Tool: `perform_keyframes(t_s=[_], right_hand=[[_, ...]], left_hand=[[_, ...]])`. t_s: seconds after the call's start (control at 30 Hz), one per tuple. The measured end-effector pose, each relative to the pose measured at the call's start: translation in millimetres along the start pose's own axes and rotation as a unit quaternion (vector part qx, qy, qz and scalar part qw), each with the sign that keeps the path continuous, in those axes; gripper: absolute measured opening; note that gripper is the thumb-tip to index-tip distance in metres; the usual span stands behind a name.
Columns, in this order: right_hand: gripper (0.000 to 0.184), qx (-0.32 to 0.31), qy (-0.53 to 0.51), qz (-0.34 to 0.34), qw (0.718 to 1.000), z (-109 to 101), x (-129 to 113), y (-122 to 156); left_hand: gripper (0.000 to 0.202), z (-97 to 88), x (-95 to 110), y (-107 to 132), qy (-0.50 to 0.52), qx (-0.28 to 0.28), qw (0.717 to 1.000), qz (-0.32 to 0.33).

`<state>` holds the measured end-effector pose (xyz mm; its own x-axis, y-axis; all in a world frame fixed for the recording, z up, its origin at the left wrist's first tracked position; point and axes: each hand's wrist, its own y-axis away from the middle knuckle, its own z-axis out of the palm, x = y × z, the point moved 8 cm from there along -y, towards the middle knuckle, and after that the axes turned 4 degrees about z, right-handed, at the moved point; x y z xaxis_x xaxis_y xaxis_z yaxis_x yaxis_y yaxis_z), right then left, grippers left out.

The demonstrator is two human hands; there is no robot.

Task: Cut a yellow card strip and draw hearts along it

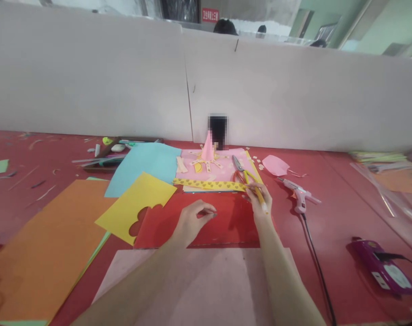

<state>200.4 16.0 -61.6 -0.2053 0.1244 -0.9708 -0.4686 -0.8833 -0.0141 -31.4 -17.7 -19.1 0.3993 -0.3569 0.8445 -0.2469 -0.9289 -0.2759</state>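
My right hand (260, 199) is closed around a yellow pen (260, 198), and its fingertips meet the end of a yellow paper strip with heart-like prints (210, 184). The strip stretches leftward across the stacked sheets. Over the red sheet (233, 222), my left hand (194, 219) has thumb and fingers drawn together in a pinch; whatever lies between them is too small to make out. Scissors with red handles (239, 164) lie just beyond my right hand. Behind the strip, a pink paper cone (208, 151) stands with printed paper strips fanning out from its base.
At right are a pink glue gun (299, 194) with a black cord, a pink paper piece (275, 165) and a purple power socket (384, 267). Yellow (147, 194), blue (147, 165) and orange sheets (52, 240) lie left. A white partition (90, 77) borders the table's back.
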Motion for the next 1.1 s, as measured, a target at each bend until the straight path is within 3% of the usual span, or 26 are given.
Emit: perform_keyframes(t_s=[0.13, 0.33, 0.6, 0.7, 0.8, 0.93, 0.97, 1.0, 1.03, 1.1], right_hand=[[0.030, 0.006, -0.082, 0.045, 0.996, 1, 6, 1], [0.030, -0.037, -0.183, 0.126, 0.974, 9, 19, 2], [0.027, -0.065, -0.205, 0.112, 0.970, 14, 23, -4], [0.028, -0.060, -0.248, 0.134, 0.958, 16, 24, -3], [0.028, -0.051, -0.278, 0.155, 0.947, 16, 25, -2], [0.025, -0.062, -0.293, 0.165, 0.940, 20, 26, 0], [0.024, -0.069, -0.294, 0.166, 0.939, 21, 26, 0], [0.024, -0.078, -0.293, 0.169, 0.938, 23, 26, 1], [0.023, -0.090, -0.290, 0.173, 0.937, 25, 26, 3], [0.023, -0.118, -0.278, 0.184, 0.935, 31, 26, 7]], left_hand=[[0.008, -22.5, -19, -11, 0.032, 0.057, 0.997, -0.046], [0.015, -42.6, -38, -17, 0.091, 0.114, 0.984, -0.099], [0.023, -90.0, -55, -19, 0.154, 0.233, 0.952, -0.129], [0.023, -97.3, -62, -17, 0.175, 0.257, 0.939, -0.145], [0.035, -80.2, -59, -17, 0.225, 0.191, 0.941, -0.167], [0.053, -29.4, -39, -12, 0.292, -0.024, 0.932, -0.212], [0.057, -13.9, -32, -7, 0.311, -0.096, 0.920, -0.219], [0.060, 7.9, -19, 2, 0.359, -0.215, 0.882, -0.216], [0.061, 19.8, -8, 8, 0.395, -0.279, 0.853, -0.197], [0.058, 29.0, 5, 14, 0.433, -0.314, 0.832, -0.149]])
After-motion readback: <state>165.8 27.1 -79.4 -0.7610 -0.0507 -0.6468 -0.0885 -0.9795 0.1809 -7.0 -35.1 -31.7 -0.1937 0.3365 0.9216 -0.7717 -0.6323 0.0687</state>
